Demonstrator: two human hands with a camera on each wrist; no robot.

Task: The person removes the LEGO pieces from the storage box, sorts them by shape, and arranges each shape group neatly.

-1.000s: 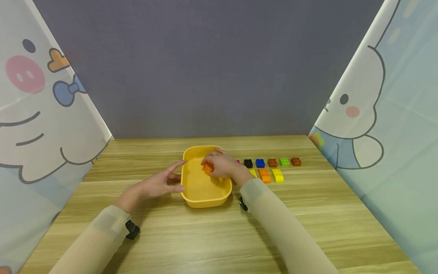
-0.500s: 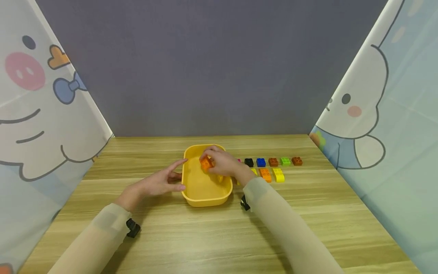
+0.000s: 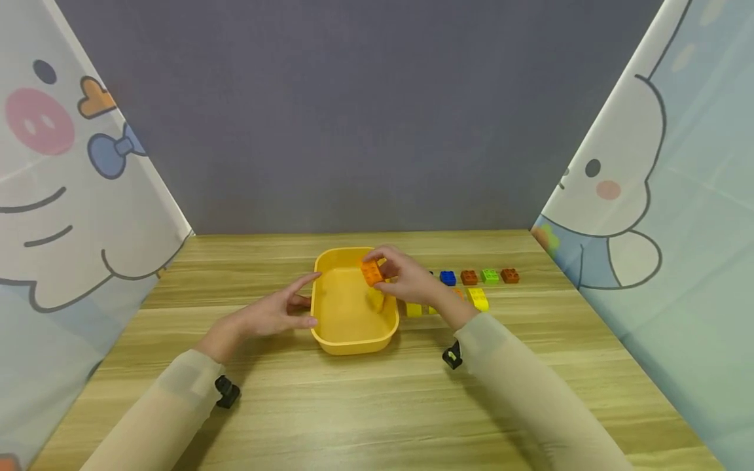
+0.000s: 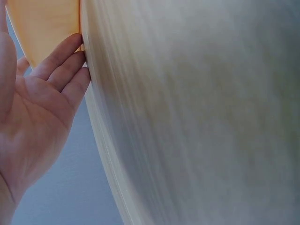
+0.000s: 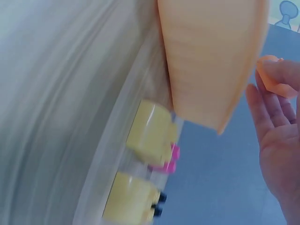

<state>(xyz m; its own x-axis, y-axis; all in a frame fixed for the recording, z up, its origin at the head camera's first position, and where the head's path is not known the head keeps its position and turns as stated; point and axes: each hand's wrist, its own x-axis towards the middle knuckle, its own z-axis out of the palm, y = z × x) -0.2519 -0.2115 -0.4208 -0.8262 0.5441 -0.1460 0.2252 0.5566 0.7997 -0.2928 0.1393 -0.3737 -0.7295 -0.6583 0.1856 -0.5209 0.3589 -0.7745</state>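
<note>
A yellow plastic bin (image 3: 353,349) stands on the wooden table. My left hand (image 3: 268,318) is at its left side, thumb and index finger spread along the rim. In the left wrist view the fingers (image 4: 70,68) are nearly straight against the bin's wall. Over the bin's right part, my right hand (image 3: 410,280) pinches an orange toy building block (image 3: 371,273), studs showing, between thumb and fingers. The right wrist view also shows this orange block (image 5: 276,84) beyond the bin's rim. Inside the bin, below that hand, lies a yellow block (image 3: 376,300).
Right of the bin, blocks stand in two rows: blue (image 3: 448,278), brown (image 3: 468,279), green (image 3: 489,276) and another brown (image 3: 510,275) behind, yellow ones (image 3: 478,299) in front. My right hand and forearm hide some. A pink block (image 5: 172,159) shows in the right wrist view.
My right hand has lifted the orange block from inside the bin and moved it up and right, near the right rim. The left hand stays at the bin's left side.
</note>
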